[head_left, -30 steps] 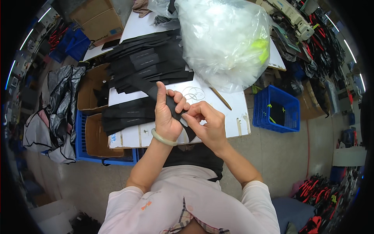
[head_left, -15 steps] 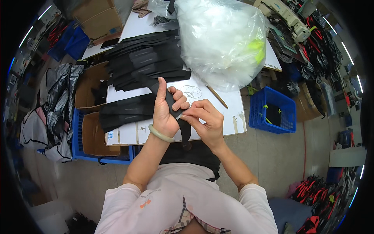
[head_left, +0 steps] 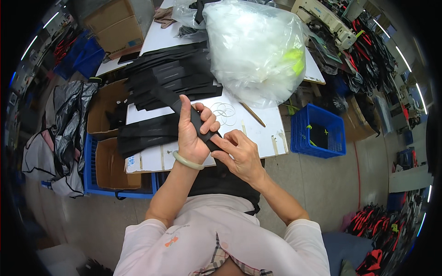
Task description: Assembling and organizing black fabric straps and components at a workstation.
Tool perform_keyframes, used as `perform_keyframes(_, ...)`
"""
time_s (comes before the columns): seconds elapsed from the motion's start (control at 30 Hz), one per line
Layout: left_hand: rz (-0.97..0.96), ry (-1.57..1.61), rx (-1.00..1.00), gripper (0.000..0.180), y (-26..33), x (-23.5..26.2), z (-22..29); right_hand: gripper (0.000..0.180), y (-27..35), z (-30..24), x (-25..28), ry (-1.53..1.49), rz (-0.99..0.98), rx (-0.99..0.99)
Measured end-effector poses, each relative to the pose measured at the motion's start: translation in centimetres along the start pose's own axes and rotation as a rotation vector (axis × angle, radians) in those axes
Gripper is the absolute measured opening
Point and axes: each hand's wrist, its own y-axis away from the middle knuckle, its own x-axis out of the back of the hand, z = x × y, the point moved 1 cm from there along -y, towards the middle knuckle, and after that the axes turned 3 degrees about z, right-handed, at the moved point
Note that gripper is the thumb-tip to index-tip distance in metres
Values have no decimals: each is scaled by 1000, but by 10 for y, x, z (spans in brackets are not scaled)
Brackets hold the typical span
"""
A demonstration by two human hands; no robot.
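Observation:
A black fabric strip [head_left: 195,120] runs slantwise through my left hand [head_left: 191,142], whose fingers are wrapped round it with the thumb pointing up. Its far end reaches toward the stacked pieces, and its near end lies under my right hand [head_left: 244,158]. The right index finger and thumb grip that near end, the fingertips partly hiding it. Both hands are over the front edge of the white table [head_left: 271,133]. Beyond them lie a large pile of black strips [head_left: 177,76] and a smaller stack [head_left: 146,135] to the left.
A clear bag of white stuffing [head_left: 253,50] fills the table's back right. Near it are a pointed brown stick [head_left: 252,114] and loops of thin pale cord [head_left: 223,112]. Blue crates [head_left: 317,149] stand right and left, the left one holding open cardboard boxes [head_left: 117,165].
My right fingers have shifted from pinching a pale-tipped spot to reaching over the strip's near end. The pale tip and the hanging dark end no longer show.

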Motion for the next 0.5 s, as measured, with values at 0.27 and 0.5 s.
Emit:
perform_keyframes(0.27,-312,-424,-286,46,16,8,-5,14,4,0,-8,-994,231,-530)
perform_keyframes(0.5,-376,-664,-402,48,24,10,-7,13,16,12,-7,-850,111,-617)
